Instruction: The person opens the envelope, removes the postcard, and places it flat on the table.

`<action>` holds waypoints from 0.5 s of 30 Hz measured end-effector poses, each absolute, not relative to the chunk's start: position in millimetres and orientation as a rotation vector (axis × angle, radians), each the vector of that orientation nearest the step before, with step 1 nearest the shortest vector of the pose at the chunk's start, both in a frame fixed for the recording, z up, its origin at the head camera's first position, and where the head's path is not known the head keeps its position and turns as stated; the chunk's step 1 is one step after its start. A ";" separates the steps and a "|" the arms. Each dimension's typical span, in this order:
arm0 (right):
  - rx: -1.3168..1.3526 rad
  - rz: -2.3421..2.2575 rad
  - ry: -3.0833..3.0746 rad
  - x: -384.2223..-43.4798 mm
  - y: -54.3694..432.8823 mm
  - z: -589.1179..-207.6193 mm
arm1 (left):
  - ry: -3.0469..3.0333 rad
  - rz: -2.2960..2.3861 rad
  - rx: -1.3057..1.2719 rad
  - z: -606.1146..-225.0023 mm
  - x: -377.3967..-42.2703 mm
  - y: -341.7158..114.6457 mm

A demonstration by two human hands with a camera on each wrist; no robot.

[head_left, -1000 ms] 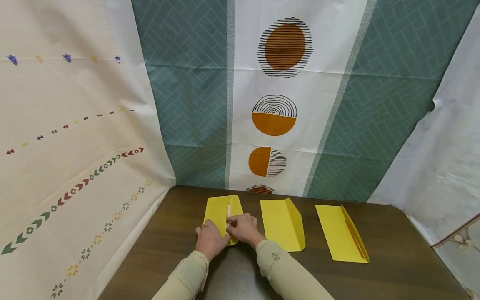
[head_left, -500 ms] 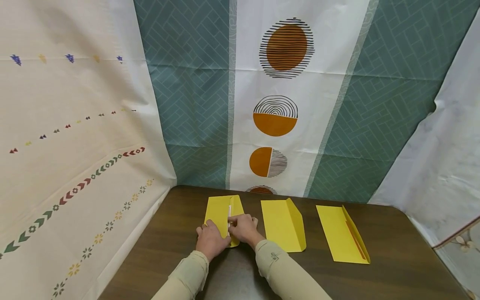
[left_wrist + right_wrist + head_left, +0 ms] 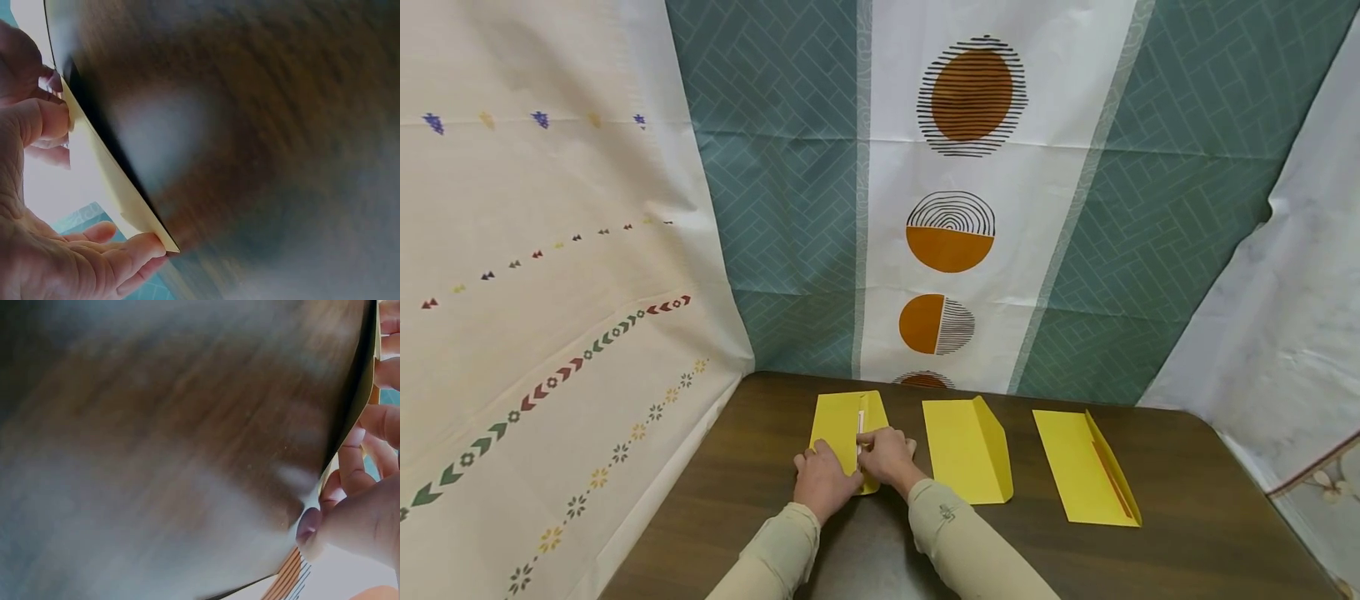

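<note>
A yellow envelope [image 3: 835,417] lies at the left of the three, its flap folded out to the right. In its opening shows the narrow edge of a white paper [image 3: 861,419]. My left hand [image 3: 824,481] grips the envelope's near left part, fingers at the outer edge and thumb by the opening. The right hand [image 3: 887,455] is bent over the flap, index finger and thumb pinching at the white paper's edge. From the left wrist view, the left hand [image 3: 69,250] has fingertips at the envelope corner. Most of the paper is hidden inside.
A second yellow envelope [image 3: 958,450] with its flap raised lies right of the hands. Farther right is a third envelope [image 3: 1060,467], an orange edge [image 3: 1111,479] showing at its opening. The dark wooden table [image 3: 715,492] meets patterned cloth hangings [image 3: 790,250] at the back.
Both hands stay at the left envelope with almost the same hold. The whole view shifts very slightly; the other envelopes have not moved on the table.
</note>
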State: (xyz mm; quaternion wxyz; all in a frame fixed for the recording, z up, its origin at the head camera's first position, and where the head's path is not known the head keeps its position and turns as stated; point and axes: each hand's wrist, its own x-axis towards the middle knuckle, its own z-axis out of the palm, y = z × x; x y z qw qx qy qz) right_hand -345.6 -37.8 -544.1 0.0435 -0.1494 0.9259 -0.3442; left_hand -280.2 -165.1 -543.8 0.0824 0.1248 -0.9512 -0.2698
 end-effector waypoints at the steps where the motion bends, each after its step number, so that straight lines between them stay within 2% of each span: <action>1: -0.450 -1.055 2.829 -345.4 -37.9 -543.4 | -2.842 -0.794 0.371 -544.7 -280.3 -164.6; 9: -0.397 -1.034 2.869 -349.0 -32.4 -541.8 | -2.897 -0.505 0.322 -549.8 -278.0 -161.8; 15: -0.397 -1.030 2.838 -354.3 -25.4 -542.8 | -2.898 -0.524 0.298 -546.1 -277.7 -162.7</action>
